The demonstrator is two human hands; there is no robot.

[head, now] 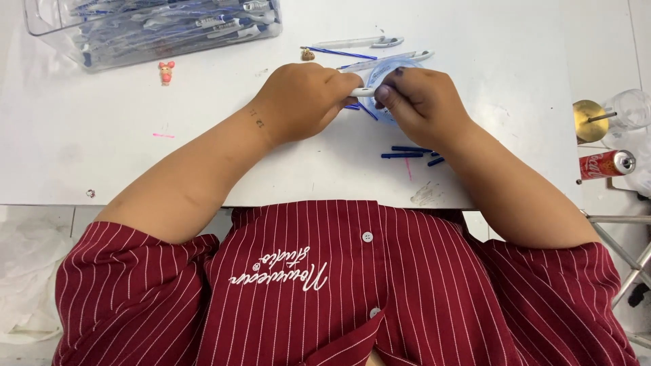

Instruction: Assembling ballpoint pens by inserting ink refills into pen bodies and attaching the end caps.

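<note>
A white pen barrel (361, 91) sits pinched between the two hands at the middle of the white table (102, 129): the left hand (305, 100) curls its fingers closed around one end, and the right hand (420, 102) grips the other end with thumb and fingertips (384, 93). Directly under the right fingers lies a small clear round dish (390, 71) with a blue tint, partly hidden by the hand, so what it holds cannot be told. Just past the fingers, farther from the body, lie two clear pen barrels (366, 43) and a thin blue refill (339, 53), with a small brown bead (308, 54) beside them. On the near side of the right wrist lie several dark blue pen pieces (407, 152), close to the table's front edge. Well away from the left fingers, a clear plastic box (156, 27) full of blue and white pens stands at the far corner, a small pink figure (166, 71) just before it. The stretch of table beside the left forearm lies open. Beyond the table's right edge stand a red drink can (605, 164), a brass-coloured disc (588, 119) and a clear cup (630, 108).
</note>
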